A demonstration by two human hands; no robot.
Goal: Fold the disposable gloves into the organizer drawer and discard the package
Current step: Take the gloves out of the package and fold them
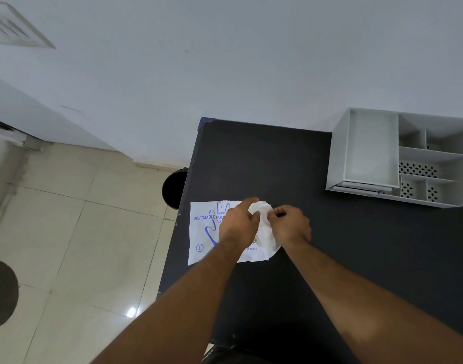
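A white glove package (202,233) with blue print lies flat on the black table (277,158), near its left edge. Both hands rest over the package's right end, where thin translucent gloves (265,227) bulge out. My left hand (239,223) pinches the glove plastic from the left. My right hand (290,225) pinches it from the right. The white organizer (398,156) stands at the table's far right, its long drawer tray (369,148) pulled out and bare inside.
A black round bin (173,189) stands on the tiled floor just left of the table's edge. A white wall runs behind the table. A dark round patch (0,294) shows on the floor at far left.
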